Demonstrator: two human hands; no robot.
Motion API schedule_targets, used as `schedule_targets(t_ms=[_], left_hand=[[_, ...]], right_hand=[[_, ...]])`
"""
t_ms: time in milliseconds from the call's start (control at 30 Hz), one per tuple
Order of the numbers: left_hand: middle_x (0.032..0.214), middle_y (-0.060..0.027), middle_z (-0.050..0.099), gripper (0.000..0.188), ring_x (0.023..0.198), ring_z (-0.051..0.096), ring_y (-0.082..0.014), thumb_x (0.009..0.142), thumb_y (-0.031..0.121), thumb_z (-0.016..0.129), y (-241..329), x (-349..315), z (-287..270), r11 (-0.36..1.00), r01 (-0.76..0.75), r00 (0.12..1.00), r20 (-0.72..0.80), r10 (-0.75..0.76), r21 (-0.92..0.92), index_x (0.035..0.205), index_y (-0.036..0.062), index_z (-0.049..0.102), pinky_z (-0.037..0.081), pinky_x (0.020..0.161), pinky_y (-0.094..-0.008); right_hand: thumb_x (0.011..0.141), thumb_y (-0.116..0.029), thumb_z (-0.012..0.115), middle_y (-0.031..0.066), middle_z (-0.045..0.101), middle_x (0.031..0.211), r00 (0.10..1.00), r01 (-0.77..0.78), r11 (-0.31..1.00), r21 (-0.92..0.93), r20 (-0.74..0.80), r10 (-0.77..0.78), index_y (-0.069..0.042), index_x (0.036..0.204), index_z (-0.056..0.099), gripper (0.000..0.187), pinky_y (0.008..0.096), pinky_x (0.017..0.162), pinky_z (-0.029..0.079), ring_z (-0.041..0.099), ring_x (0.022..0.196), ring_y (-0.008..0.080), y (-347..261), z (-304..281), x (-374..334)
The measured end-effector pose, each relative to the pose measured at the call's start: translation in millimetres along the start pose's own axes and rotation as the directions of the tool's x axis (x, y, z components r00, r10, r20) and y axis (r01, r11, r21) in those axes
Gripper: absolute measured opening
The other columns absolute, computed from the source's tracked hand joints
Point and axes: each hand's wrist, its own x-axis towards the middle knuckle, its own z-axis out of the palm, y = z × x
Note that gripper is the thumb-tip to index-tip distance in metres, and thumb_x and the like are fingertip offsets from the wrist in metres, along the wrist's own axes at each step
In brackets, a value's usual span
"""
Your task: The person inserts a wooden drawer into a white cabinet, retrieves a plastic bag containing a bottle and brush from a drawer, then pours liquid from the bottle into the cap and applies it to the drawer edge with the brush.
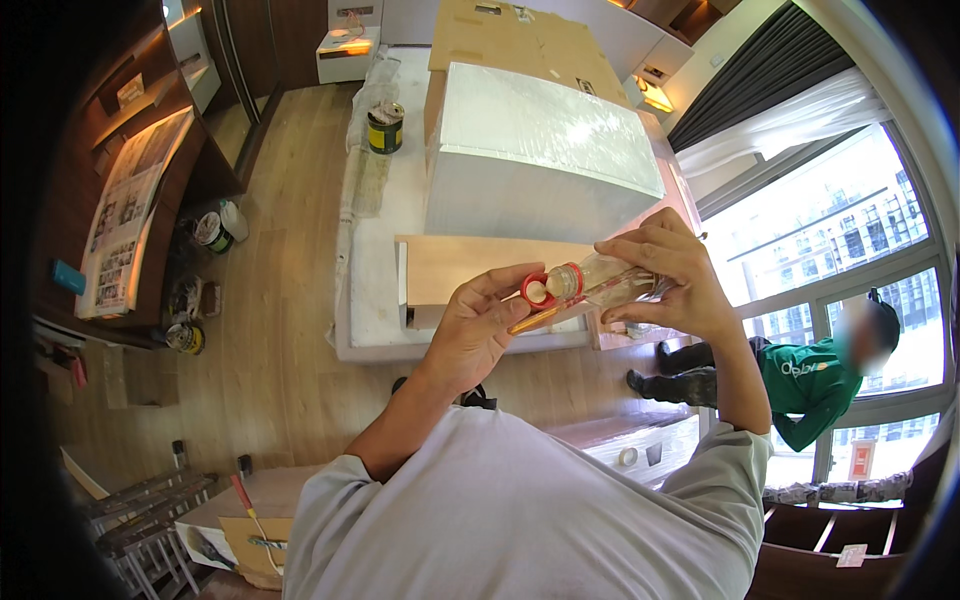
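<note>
My left hand (pixel 470 325) grips a small red bottle cap (pixel 533 297) between thumb and fingers, its hollow side showing with something cream-coloured inside. A thin orange-brown stick (pixel 533 321) runs along beneath the cap from the same fingers. My right hand (pixel 690 275) is wrapped round a clear bottle (pixel 603 275), which lies nearly on its side with its mouth toward the cap. A red ring circles the bottle's neck, and cream-coloured matter shows at the opening. Cap and bottle mouth are very close; whether they touch I cannot tell.
Beyond my hands, a pale platform (pixel 362 325) carries a wrapped white box (pixel 540 150), a cardboard box (pixel 525 42), a wood-faced panel (pixel 460 268) and an open can (pixel 385 128). A person in green (pixel 815 375) stands at right by the windows. Cans (pixel 212 232) and a ladder (pixel 150 525) stand at left.
</note>
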Motion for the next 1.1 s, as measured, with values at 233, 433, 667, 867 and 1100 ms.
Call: schedule_targets(t_ms=[233, 433, 667, 867, 1100], left_hand=[[0.131, -0.0195, 0.069, 0.043, 0.117, 0.073, -0.0294, 0.106, 0.016, 0.065, -3, 0, -3, 0.999, -0.041, 0.999, 0.001, 0.041, 0.02, 0.143, -0.0046, 0.056, 0.062, 0.101, -0.0385], [0.129, -0.0189, 0.07, 0.042, 0.115, 0.074, -0.0279, 0.106, 0.013, 0.065, -4, 2, -8, 0.999, -0.025, 0.999, 0.022, 0.024, 0.026, 0.143, -0.0041, 0.057, 0.062, 0.099, -0.0377], [0.131, -0.0151, 0.071, 0.04, 0.118, 0.071, -0.0248, 0.105, 0.01, 0.065, -7, 0, -5, 0.998, 0.015, 1.0, 0.007, -0.016, 0.056, 0.142, -0.0026, 0.059, 0.06, 0.102, -0.0391], [0.135, -0.0133, 0.069, 0.04, 0.121, 0.069, -0.0233, 0.105, 0.01, 0.065, -8, -3, -2, 0.997, 0.033, 0.999, 0.012, -0.034, 0.076, 0.143, -0.0028, 0.059, 0.058, 0.106, -0.041], [0.136, -0.0139, 0.068, 0.041, 0.122, 0.069, -0.0229, 0.106, 0.011, 0.065, -7, -4, 1, 0.997, 0.029, 0.999, 0.027, -0.031, 0.066, 0.143, -0.0034, 0.058, 0.057, 0.108, -0.0415]], right_hand=[[0.063, -0.039, 0.098, 0.0036, 0.075, 0.106, 0.995, 0.01, 0.997, 0.076, -0.103, -0.002, -0.01, 0.127, 0.078, 0.073, 0.0363, 0.085, 0.048, 0.054, 0.095, 0.0244, 8, 23, -11], [0.064, -0.039, 0.098, 0.0034, 0.075, 0.106, 0.991, -0.019, 0.993, 0.119, -0.127, 0.034, -0.01, 0.127, 0.078, 0.073, 0.0365, 0.086, 0.049, 0.055, 0.096, 0.0248, 10, 33, -17], [0.063, -0.037, 0.098, 0.0038, 0.075, 0.106, 0.998, 0.02, 1.0, -0.017, -0.067, -0.021, -0.012, 0.125, 0.079, 0.069, 0.0381, 0.084, 0.052, 0.056, 0.097, 0.0248, 0, 5, -14], [0.064, -0.04, 0.096, 0.0031, 0.076, 0.105, 0.999, 0.05, 0.994, -0.101, -0.016, -0.052, -0.013, 0.124, 0.08, 0.069, 0.0382, 0.082, 0.053, 0.057, 0.096, 0.0246, -7, -9, -10], [0.063, -0.041, 0.096, 0.0029, 0.076, 0.106, 0.998, 0.065, 0.993, -0.101, -0.008, -0.066, -0.013, 0.124, 0.08, 0.068, 0.0379, 0.083, 0.053, 0.056, 0.097, 0.0246, -8, -11, -8]])
